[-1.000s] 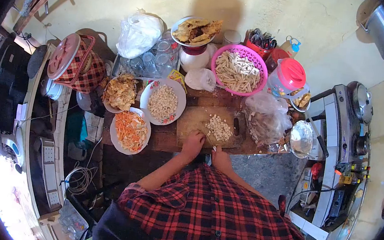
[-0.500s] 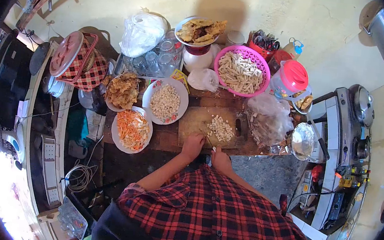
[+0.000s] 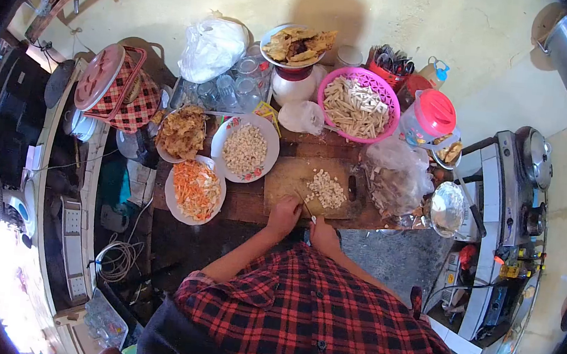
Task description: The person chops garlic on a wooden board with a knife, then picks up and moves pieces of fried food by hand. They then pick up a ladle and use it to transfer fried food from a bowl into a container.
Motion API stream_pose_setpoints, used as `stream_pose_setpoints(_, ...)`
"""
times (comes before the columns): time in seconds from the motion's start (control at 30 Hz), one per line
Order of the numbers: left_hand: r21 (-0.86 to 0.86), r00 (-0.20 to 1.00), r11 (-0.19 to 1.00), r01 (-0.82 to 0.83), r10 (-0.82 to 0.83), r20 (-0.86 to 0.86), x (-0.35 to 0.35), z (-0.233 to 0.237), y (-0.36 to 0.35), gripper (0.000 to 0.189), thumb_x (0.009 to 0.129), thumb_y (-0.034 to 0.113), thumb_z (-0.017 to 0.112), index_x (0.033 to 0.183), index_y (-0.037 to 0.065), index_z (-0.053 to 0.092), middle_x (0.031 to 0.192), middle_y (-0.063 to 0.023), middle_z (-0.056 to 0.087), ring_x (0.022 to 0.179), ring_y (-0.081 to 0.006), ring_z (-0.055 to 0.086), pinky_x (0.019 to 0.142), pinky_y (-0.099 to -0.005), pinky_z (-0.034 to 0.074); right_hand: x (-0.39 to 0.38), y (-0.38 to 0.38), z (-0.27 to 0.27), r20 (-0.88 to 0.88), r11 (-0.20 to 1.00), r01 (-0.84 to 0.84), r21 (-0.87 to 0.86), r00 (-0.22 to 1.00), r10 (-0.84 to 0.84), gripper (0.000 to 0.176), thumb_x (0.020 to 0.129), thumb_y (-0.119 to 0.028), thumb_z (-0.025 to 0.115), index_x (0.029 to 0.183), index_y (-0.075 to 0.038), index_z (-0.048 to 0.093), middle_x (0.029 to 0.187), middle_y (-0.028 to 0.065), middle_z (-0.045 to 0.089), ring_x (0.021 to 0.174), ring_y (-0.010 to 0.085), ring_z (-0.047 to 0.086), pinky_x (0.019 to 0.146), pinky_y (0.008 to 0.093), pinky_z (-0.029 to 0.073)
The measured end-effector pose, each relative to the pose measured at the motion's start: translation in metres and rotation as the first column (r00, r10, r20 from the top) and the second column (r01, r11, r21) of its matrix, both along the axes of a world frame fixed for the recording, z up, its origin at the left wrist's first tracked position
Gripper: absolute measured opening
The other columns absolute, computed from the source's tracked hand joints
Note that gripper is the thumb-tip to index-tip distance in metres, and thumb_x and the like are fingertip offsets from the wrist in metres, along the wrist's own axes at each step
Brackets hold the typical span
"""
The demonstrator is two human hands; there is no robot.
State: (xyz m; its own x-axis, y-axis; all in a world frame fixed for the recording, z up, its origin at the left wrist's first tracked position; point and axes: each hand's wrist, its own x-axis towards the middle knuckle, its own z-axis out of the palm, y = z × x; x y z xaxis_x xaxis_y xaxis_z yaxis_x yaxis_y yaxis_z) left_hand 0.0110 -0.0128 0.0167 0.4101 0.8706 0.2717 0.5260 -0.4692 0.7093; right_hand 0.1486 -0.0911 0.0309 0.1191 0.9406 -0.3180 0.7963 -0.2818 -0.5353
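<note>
My right hand (image 3: 322,233) is closed round the handle of a knife (image 3: 308,209), at the near edge of a wooden cutting board (image 3: 284,170). The blade points up and left over the board. Just left of it, my left hand (image 3: 284,216) rests on the board with its fingers bent together; what they hold, if anything, is hidden. Small pale diced pieces (image 3: 326,189) lie in a heap on the right half of the board. A white plate (image 3: 271,150) with more diced pieces stands beyond the board's left side.
A plate of shredded orange and white vegetables (image 3: 194,192) and a bowl of fried food (image 3: 182,134) stand left. Behind are a pink basket (image 3: 395,113) of pale sticks and a tray of glasses (image 3: 227,92). A plastic bag (image 3: 399,171) and a foil-lined bowl (image 3: 447,208) lie right.
Both hands stay at the board's near edge, with the knife shifted only slightly. The heap of diced pieces looks the same.
</note>
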Motion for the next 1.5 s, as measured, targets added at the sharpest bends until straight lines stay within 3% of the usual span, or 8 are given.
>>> stream_pose_setpoints(0.43, -0.098, 0.998, 0.993, -0.059, 0.058, -0.015, 0.001, 0.009, 0.0, 0.011, 0.074, 0.004, 0.061, 0.082, 0.002, 0.054, 0.08, -0.018, 0.057, 0.078, -0.0364, 0.057, 0.067, -0.0426, 0.047, 0.009, -0.003, 0.013, 0.009, 0.998, 0.023, -0.051, 1.0, -0.023, 0.029, 0.09, -0.028, 0.047, 0.099, 0.0, 0.046, 0.073, 0.0265, 0.061, 0.069, 0.0447, 0.06, 0.062, 0.0538, 0.047)
stream_pose_setpoints(0.6, -0.236, 0.98, 0.951, -0.197, 0.187, -0.066, 0.011, 0.011, 0.002, 0.021, 0.072, 0.006, 0.062, 0.092, 0.004, 0.056, 0.095, -0.0183, 0.056, 0.091, -0.0364, 0.056, 0.077, -0.0457, 0.045, 0.03, -0.018, 0.021, 0.096, 0.982, 0.049, 0.181, 0.993, -0.067, 0.028, 0.086, -0.027, 0.053, 0.099, -0.003, 0.049, 0.079, 0.021, 0.06, 0.073, 0.0405, 0.059, 0.061, 0.0513, 0.046)
stream_pose_setpoints(0.67, 0.262, 0.985, 0.964, -0.044, 0.085, -0.148, 0.016, 0.022, 0.004, 0.032, 0.071, 0.009, 0.062, 0.102, 0.007, 0.057, 0.109, -0.0144, 0.055, 0.104, -0.0327, 0.053, 0.094, -0.051, 0.036, 0.037, -0.021, 0.028, 0.138, 0.974, 0.003, 0.228, 0.99, -0.035, 0.027, 0.084, -0.026, 0.056, 0.098, -0.003, 0.051, 0.079, 0.0189, 0.059, 0.074, 0.0384, 0.058, 0.063, 0.0495, 0.046)
stream_pose_setpoints(0.7, 0.263, 0.986, 0.964, -0.037, 0.078, -0.147, 0.018, 0.021, 0.006, 0.032, 0.071, 0.009, 0.062, 0.102, 0.007, 0.057, 0.109, -0.0144, 0.055, 0.104, -0.0327, 0.053, 0.094, -0.051, 0.036, 0.04, -0.022, 0.031, 0.179, 0.962, -0.053, 0.269, 0.984, 0.004, 0.027, 0.083, -0.025, 0.058, 0.098, -0.003, 0.053, 0.08, 0.0167, 0.058, 0.075, 0.0363, 0.058, 0.064, 0.0477, 0.046)
stream_pose_setpoints(0.77, 0.331, 0.916, 0.88, 0.339, -0.23, -0.328, 0.022, 0.017, 0.009, 0.037, 0.071, 0.012, 0.061, 0.108, 0.01, 0.058, 0.112, -0.0089, 0.058, 0.114, -0.0278, 0.048, 0.106, -0.0546, 0.02, 0.044, -0.023, 0.032, 0.213, 0.942, -0.075, 0.327, 0.977, 0.004, 0.027, 0.081, -0.025, 0.059, 0.098, -0.003, 0.055, 0.079, 0.0157, 0.058, 0.075, 0.0353, 0.057, 0.065, 0.0466, 0.045)
stream_pose_setpoints(1.0, 0.284, 0.921, 0.927, 0.244, -0.13, -0.367, 0.023, 0.007, 0.022, 0.036, 0.077, 0.017, 0.059, 0.112, 0.009, 0.058, 0.108, -0.007, 0.061, 0.12, -0.0268, 0.045, 0.109, -0.0541, 0.016, 0.079, -0.043, 0.055, 0.191, 0.909, -0.003, 0.417, 0.978, -0.085, 0.026, 0.08, -0.019, 0.06, 0.099, -0.001, 0.056, 0.081, 0.0171, 0.059, 0.076, 0.0364, 0.057, 0.067, 0.0449, 0.044)
stream_pose_setpoints(1.27, 0.028, 0.962, 0.988, 0.152, -0.141, -0.235, 0.043, 0.007, 0.025, 0.123, 0.055, 0.063, 0.072, 0.139, -0.007, 0.016, 0.141, -0.0292, 0.021, 0.133, -0.0443, 0.016, 0.11, -0.0514, 0.011, 0.107, -0.051, 0.025, -0.018, 0.873, 0.413, 0.259, 0.906, -0.423, 0.026, 0.084, -0.016, 0.054, 0.103, 0.002, 0.055, 0.089, 0.0228, 0.06, 0.085, 0.0409, 0.057, 0.073, 0.0465, 0.044)
stream_pose_setpoints(1.5, 0.072, 0.958, 0.973, 0.221, -0.203, -0.202, 0.082, 0.007, 0.038, 0.124, 0.054, 0.065, 0.072, 0.139, -0.006, 0.017, 0.141, -0.0276, 0.023, 0.133, -0.0421, 0.018, 0.11, -0.0484, 0.015, 0.096, -0.043, 0.004, -0.068, 0.915, 0.37, 0.159, 0.929, -0.363, 0.029, 0.086, -0.017, 0.051, 0.108, 0.002, 0.051, 0.093, 0.0253, 0.059, 0.084, 0.045, 0.056, 0.073, 0.0504, 0.045)
